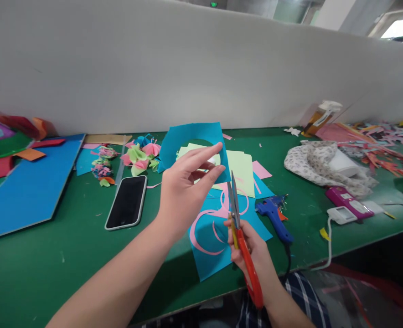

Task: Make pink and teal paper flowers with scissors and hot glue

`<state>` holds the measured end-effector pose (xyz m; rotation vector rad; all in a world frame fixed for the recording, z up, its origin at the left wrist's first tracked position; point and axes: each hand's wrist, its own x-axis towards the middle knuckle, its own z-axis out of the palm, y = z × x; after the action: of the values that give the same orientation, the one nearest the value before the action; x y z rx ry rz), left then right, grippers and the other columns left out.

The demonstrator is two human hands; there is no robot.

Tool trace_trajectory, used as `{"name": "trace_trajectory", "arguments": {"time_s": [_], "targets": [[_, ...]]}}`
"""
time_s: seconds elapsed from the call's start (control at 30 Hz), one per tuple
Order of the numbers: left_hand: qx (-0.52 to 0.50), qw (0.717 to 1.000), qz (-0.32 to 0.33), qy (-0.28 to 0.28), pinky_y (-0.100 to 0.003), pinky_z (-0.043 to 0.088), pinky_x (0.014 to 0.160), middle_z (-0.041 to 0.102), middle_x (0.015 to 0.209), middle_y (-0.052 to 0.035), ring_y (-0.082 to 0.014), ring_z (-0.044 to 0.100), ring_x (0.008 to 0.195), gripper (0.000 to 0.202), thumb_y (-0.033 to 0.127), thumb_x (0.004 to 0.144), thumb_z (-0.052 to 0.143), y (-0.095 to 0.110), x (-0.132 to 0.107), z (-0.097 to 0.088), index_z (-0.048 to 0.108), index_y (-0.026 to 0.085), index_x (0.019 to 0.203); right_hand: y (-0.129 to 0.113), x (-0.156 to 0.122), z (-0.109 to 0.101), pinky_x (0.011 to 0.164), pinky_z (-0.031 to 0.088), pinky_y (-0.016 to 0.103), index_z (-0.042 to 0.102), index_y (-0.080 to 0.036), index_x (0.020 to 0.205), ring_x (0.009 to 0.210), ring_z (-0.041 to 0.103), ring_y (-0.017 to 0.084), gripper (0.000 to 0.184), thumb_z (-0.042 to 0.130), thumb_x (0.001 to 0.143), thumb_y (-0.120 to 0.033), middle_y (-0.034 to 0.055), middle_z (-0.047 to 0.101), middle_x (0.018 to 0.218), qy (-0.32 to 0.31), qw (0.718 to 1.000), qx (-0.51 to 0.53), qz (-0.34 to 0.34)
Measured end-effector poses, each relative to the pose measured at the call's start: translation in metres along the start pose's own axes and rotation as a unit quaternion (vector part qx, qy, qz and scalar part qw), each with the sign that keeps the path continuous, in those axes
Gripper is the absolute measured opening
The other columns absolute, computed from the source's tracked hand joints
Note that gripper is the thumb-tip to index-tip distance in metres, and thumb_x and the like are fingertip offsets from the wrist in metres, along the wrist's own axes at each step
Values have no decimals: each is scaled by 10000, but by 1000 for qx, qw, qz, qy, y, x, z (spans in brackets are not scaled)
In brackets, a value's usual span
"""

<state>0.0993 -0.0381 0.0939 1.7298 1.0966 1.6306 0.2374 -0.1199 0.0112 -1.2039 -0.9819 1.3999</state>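
Note:
My left hand (181, 191) is closed on a sheet of blue paper (191, 131), pinching its right edge between thumb and fingers. A large rounded hole opens in the middle of that sheet. My right hand (254, 250) grips red-handled scissors (250, 269), blades pointing up, their tips close to the sheet's lower right corner. Along the scissors, a thin yellow piece (235, 233) shows at my right fingers; its kind is unclear. Beneath both hands lie pale green sheets (244, 171), another blue sheet (204, 266) and curved pink paper offcuts (196, 241).
A phone (126, 202) lies left of my hands, near folded paper flowers (140, 157). On the right are a blue glue gun (275, 216), a patterned cloth (304, 161), a purple device (348, 200) and paper strips (386, 152). A blue board (27, 191) covers the left; a white partition (153, 68) stands behind.

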Motion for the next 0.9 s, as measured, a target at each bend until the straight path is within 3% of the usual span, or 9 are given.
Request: {"name": "trace_trajectory", "arguments": {"time_s": [0.27, 0.43, 0.9], "targets": [[-6, 1000, 20, -8, -193, 561, 577, 643, 1016, -20, -107, 609, 716, 356, 159, 750, 648, -1, -2, 2, 641, 298, 1078, -2, 0, 1, 443, 451, 209, 636, -205, 916, 548, 502, 101, 365, 757, 595, -330, 6, 561, 729, 8, 1000, 2, -9], [-7, 999, 36, -14, -192, 569, 573, 622, 1047, -28, -113, 600, 733, 366, 154, 762, 635, -2, -2, 3, 630, 296, 1099, 0, 1, 2, 428, 445, 184, 648, -209, 876, 505, 457, 68, 354, 778, 564, -312, -6, 557, 723, 17, 999, 27, 10], [-7, 999, 33, -31, -179, 567, 562, 616, 1044, -20, -103, 605, 726, 360, 143, 771, 623, -2, -2, 3, 629, 288, 1100, -2, -1, 3, 437, 446, 181, 630, -208, 870, 431, 418, 33, 402, 783, 552, -400, -35, 531, 681, 20, 1000, 8, -6]]}}
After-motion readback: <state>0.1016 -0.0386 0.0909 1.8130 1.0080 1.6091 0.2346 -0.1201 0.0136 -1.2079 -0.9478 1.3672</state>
